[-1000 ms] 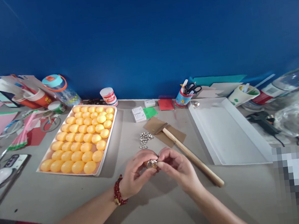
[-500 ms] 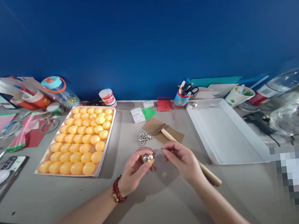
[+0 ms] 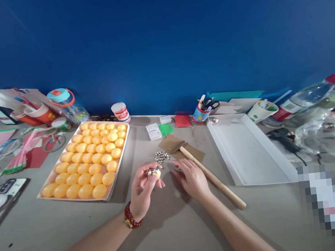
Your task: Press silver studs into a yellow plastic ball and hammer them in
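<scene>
My left hand [image 3: 142, 189] is closed around a shiny silver ball [image 3: 153, 172] with a yellowish patch, holding it above the table. My right hand [image 3: 192, 178] lies low over the tabletop with its fingers stretched forward and nothing visible in them. Just ahead of both hands is a small pile of silver beads [image 3: 161, 157]. To the right of my right hand rests a hammer [image 3: 215, 178] with a wooden handle, its head on a piece of brown cardboard [image 3: 167, 144].
On the left stands a shallow box [image 3: 110, 193] filled with orange balls. A white tray [image 3: 255, 148] lies at right, a silver piece [image 3: 214, 120] in its far corner. Small white boxes [image 3: 154, 132], a pen cup [image 3: 201, 115] and a glue gun [image 3: 285, 139] are farther back.
My left hand has moved left with the silver ball, tilting it. My right hand has moved slightly left and down, and its pinched fingers have stretched out.
</scene>
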Tool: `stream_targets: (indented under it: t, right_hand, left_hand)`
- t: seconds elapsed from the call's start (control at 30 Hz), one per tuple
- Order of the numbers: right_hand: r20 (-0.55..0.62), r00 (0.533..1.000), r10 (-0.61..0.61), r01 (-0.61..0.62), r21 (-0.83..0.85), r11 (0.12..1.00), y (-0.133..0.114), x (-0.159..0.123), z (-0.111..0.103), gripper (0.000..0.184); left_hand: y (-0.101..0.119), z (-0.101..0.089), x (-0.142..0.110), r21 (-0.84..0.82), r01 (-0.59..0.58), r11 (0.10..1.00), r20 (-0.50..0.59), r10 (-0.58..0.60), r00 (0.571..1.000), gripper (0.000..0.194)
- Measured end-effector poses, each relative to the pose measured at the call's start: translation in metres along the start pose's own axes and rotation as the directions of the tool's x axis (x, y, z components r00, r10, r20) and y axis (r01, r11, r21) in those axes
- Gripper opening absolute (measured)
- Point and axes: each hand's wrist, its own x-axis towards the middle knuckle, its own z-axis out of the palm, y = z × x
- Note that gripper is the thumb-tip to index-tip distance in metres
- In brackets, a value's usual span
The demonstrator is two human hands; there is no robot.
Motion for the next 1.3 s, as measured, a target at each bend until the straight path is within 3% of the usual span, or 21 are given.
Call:
stream_targets:
  t: [0.17, 0.43, 0.63, 0.73, 0.8, 0.87, 1.07, 1.17, 1.3]
  right_hand:
    - [0.025, 0.996, 0.082, -0.081, -0.048, 0.996, -0.004, 0.010, 0.000, 0.028]
    - [-0.027, 0.985, 0.173, -0.174, -0.049, 0.983, -0.006, 0.037, 0.012, 0.009]
    - [-0.016, 0.989, 0.149, -0.147, 0.095, 0.985, -0.004, 0.027, 0.004, 0.010]
    - [0.010, 0.983, 0.183, -0.178, 0.281, 0.943, -0.007, 0.015, -0.006, 0.008]
    - [0.075, 0.963, 0.259, -0.252, 0.590, 0.767, -0.012, 0.008, -0.013, 0.010]
    - [0.153, 0.934, 0.321, -0.314, 0.780, 0.541, -0.017, 0.002, -0.017, 0.018]
    - [0.329, 0.875, 0.356, -0.379, 0.922, 0.080, -0.026, -0.009, -0.022, 0.031]
    - [0.412, 0.868, 0.279, -0.421, 0.906, -0.028, -0.028, -0.011, -0.023, 0.029]
    - [0.449, 0.870, 0.203, -0.449, 0.892, -0.050, -0.031, -0.014, -0.025, 0.025]
  left_hand:
    - [0.002, 0.003, 0.000, 0.009, 0.053, 0.999, -0.020, -0.052, 0.998, 0.018]
    - [-0.005, 0.000, -0.003, -0.023, 0.050, 0.998, 0.032, -0.050, 0.998, 0.020]
    - [-0.005, 0.000, -0.005, -0.038, 0.007, 0.999, 0.103, -0.003, 0.995, 0.021]
    - [-0.002, 0.001, -0.006, -0.029, -0.001, 1.000, 0.122, 0.005, 0.992, 0.021]
    - [-0.001, 0.002, -0.006, -0.017, -0.005, 1.000, 0.138, 0.007, 0.990, 0.021]
    - [0.000, 0.002, -0.006, 0.002, -0.017, 1.000, 0.165, 0.016, 0.986, 0.021]
    - [0.000, 0.001, -0.008, 0.059, -0.050, 0.997, 0.254, 0.034, 0.967, 0.023]
    - [0.000, 0.001, -0.008, 0.104, -0.061, 0.993, 0.275, 0.030, 0.961, 0.025]
    - [0.001, -0.001, -0.005, 0.271, -0.172, 0.947, 0.319, 0.080, 0.944, 0.027]
